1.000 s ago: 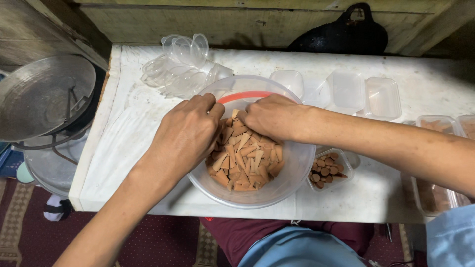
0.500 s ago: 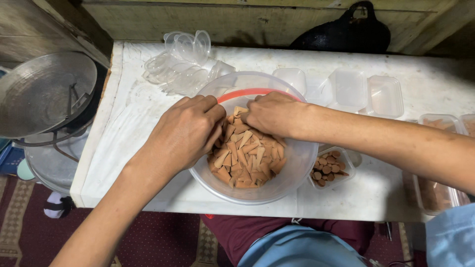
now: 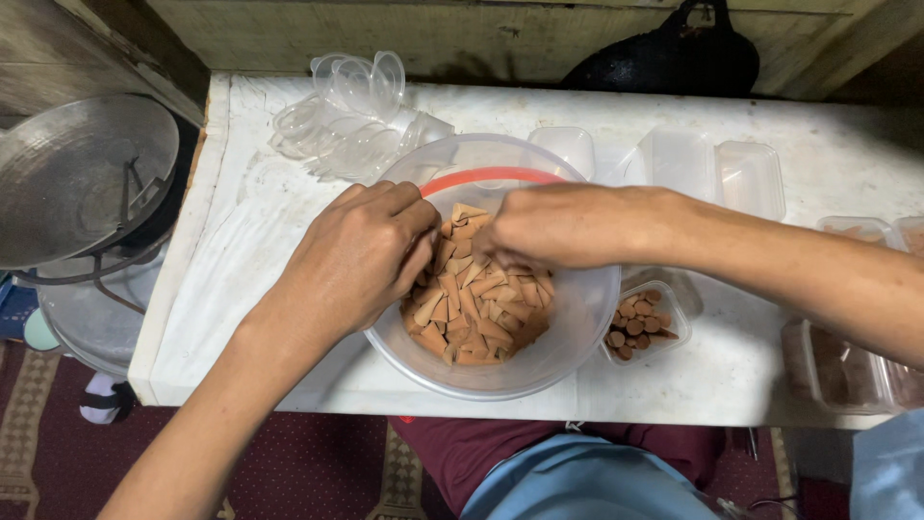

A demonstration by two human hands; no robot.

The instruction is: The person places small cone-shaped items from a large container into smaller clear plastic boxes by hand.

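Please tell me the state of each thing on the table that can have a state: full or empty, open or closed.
big clear bowl: open, partly filled with brown cones
left hand: in the bowl, on the cones
right hand: in the bowl, fingers curled
small tub: open, holds cones
empty tubs: open, no lids

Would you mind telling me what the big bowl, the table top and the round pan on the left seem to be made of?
Big bowl: clear glossy plastic, since the table shows through its wall. Table top: probably white marble or painted stone, going by faint grey veins. Round pan: dull grey metal with a soft sheen, likely aluminium or steel.
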